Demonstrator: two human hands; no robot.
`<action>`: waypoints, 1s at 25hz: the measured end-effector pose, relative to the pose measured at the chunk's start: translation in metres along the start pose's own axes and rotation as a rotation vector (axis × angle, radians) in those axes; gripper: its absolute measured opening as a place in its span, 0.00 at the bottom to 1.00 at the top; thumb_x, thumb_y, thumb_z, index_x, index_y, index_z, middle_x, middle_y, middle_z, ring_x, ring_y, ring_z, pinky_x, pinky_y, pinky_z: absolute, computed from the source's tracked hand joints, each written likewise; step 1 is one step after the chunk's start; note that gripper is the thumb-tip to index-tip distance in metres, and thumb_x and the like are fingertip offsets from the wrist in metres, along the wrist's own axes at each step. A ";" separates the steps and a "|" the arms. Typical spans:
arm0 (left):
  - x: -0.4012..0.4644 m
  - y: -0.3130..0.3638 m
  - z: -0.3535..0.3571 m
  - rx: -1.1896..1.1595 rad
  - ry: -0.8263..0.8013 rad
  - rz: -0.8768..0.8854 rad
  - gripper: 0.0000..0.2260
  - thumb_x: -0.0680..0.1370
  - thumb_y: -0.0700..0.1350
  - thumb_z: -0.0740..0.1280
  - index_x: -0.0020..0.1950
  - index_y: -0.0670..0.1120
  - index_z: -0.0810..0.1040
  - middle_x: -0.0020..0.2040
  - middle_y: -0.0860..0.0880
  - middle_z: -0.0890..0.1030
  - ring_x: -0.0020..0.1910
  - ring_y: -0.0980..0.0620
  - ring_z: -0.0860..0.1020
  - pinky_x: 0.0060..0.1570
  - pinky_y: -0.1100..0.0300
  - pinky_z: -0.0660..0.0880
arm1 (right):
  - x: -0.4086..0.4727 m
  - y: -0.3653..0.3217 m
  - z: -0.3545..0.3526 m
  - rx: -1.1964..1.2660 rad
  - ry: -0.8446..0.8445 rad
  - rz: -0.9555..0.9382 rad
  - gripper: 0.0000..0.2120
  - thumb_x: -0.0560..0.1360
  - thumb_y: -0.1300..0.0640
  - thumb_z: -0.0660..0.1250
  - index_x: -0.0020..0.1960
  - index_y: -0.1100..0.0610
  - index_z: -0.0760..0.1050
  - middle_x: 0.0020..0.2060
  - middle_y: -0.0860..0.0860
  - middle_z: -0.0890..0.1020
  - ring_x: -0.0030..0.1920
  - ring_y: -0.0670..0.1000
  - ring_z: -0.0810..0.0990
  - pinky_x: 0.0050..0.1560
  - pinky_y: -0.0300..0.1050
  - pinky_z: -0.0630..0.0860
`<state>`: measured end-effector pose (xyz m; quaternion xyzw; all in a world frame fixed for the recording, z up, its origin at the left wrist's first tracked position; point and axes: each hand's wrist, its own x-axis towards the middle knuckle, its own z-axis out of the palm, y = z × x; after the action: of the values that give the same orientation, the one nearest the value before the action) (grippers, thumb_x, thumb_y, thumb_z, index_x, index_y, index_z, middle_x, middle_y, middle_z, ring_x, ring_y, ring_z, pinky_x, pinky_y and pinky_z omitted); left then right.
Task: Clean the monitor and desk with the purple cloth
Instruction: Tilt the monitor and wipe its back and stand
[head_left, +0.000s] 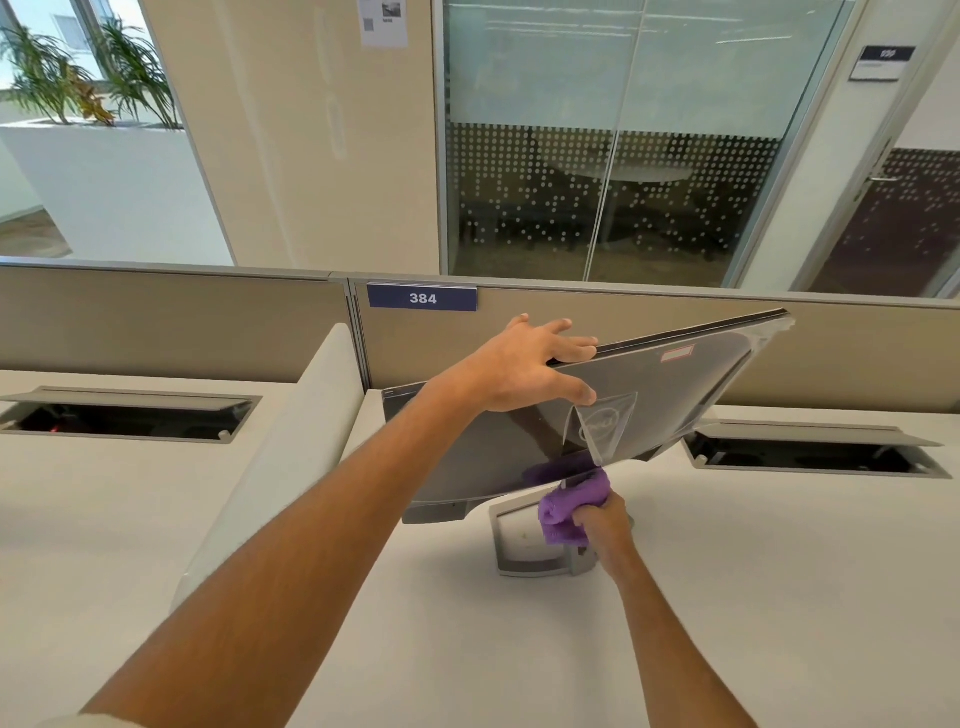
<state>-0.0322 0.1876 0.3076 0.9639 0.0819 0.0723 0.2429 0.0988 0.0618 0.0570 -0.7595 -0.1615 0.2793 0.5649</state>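
Two bare forearms reached out over a pale desk (363, 649), seen from a camera worn on the person's head. Nearest on the right, the right hand (605, 525) had its fingers curled tightly round a bunched purple cloth (569, 512), holding the wad against the lower edge of a monitor (649, 400) just above its grey stand (524, 551), whose base sat on the desk. A purple reflection of the cloth showed on the panel's glossy grey back.

The monitor was tipped steeply, its right corner raised high and its left corner low, its back turned towards the camera. Clear plastic film (605, 426) hung loosely over the logo in the middle of the back, and a small red-edged sticker (677, 354) sat near the top edge. The left hand (524, 364) gripped that top edge, fingers hooked over the far side and thumb pressed flat against the back.

To the left, a low cream divider (291, 457) ran away from the camera between this desk and the next. Open cable hatches (130, 415) were set into the desks at far left and far right. Behind the monitor stood a beige partition (182, 322) carrying a blue plate numbered 384 (422, 298). Beyond it rose a dotted glass wall (597, 208), with potted palms (88, 73) by a window at far left.
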 end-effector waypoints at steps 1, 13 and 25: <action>-0.001 0.001 0.000 0.001 0.001 -0.007 0.28 0.72 0.60 0.62 0.70 0.52 0.71 0.74 0.54 0.64 0.76 0.55 0.52 0.72 0.47 0.39 | 0.001 0.006 -0.006 -0.047 -0.058 0.036 0.15 0.68 0.71 0.66 0.51 0.57 0.76 0.41 0.53 0.81 0.43 0.53 0.81 0.42 0.45 0.79; -0.005 0.006 -0.002 -0.001 0.015 -0.028 0.24 0.75 0.57 0.64 0.70 0.51 0.71 0.75 0.53 0.64 0.76 0.55 0.52 0.72 0.49 0.39 | 0.022 -0.022 -0.006 -0.046 -0.096 0.151 0.10 0.66 0.62 0.68 0.46 0.64 0.75 0.37 0.56 0.78 0.40 0.56 0.77 0.39 0.44 0.74; -0.009 0.013 -0.004 -0.009 0.024 -0.077 0.23 0.77 0.55 0.65 0.71 0.52 0.70 0.76 0.50 0.60 0.76 0.50 0.49 0.72 0.48 0.38 | -0.005 0.021 -0.012 -0.058 -0.168 0.096 0.04 0.73 0.66 0.69 0.48 0.63 0.78 0.41 0.65 0.80 0.43 0.70 0.79 0.40 0.60 0.81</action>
<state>-0.0401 0.1765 0.3169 0.9579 0.1216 0.0746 0.2490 0.1007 0.0432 0.0404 -0.7563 -0.1800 0.3639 0.5130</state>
